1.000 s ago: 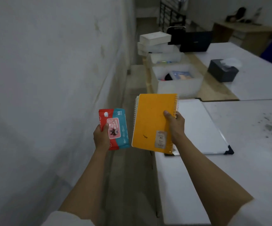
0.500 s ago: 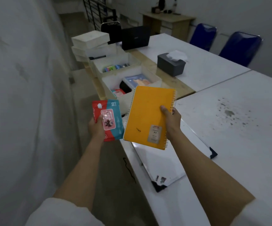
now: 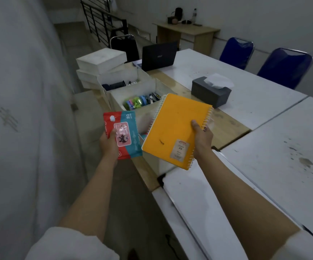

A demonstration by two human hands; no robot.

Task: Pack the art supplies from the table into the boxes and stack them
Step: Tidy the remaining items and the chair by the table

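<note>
Since the earlier frame my view has swung further right and closed in on the boxes, so the row of open boxes that sat at upper centre now lies just behind my hands in the middle of the frame, and the notebook now covers the nearest one. From the head camera, my left hand (image 3: 109, 145) grips the wet-wipe pack (image 3: 123, 134) at centre left, thumb pressed on its printed front, holding it upright, I judge so it can drop straight in. My right hand (image 3: 201, 140) pinches the orange notebook (image 3: 174, 130) at its spiral edge, thumb on the cover, fingers hidden beneath; it is tilted with its far corner raised over the near box (image 3: 157, 162), which I take as lining it up to slide in flat. Just behind it, the middle box (image 3: 133, 92) shows coloured tape rolls (image 3: 136, 104), and a further open box (image 3: 122, 76) holds dark items I cannot make out. Closed white boxes (image 3: 101, 60) are stacked at upper centre-left, probably already packed. A whiteboard (image 3: 198, 194) lies on the white table (image 3: 283, 166) at lower right under my right forearm, still to be dealt with. A grey tissue box (image 3: 210, 91) and a laptop (image 3: 158, 56) sit beyond, apart from the packing.
</note>
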